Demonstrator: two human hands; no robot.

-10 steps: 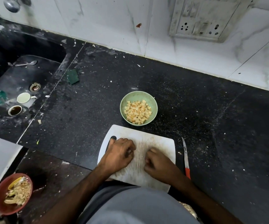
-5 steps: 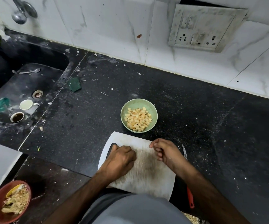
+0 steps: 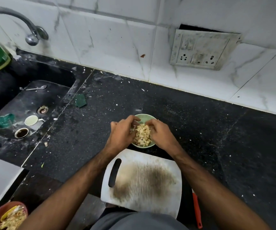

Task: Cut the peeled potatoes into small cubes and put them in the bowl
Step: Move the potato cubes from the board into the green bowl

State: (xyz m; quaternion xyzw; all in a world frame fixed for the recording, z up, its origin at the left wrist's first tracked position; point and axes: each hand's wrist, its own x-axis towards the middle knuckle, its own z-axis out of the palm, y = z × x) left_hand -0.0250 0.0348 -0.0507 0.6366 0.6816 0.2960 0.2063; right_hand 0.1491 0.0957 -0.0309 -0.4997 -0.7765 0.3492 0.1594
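Two bare hands meet over a pale green bowl [image 3: 143, 117] at the frame's centre. Both the left hand [image 3: 123, 133] and the right hand [image 3: 161, 132] have curled fingers cupped around a heap of potato cubes [image 3: 143, 134] in the bowl; whether they grip any, I cannot tell. Just below lies a stained white cutting board [image 3: 143, 183], and at its right edge a knife's red handle [image 3: 197, 211]. A sink [image 3: 26, 103] fills the upper left.

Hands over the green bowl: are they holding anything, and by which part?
It cannot be told. Left hand and right hand cup over the green bowl of potato cubes; their curled fingers hide any grip.
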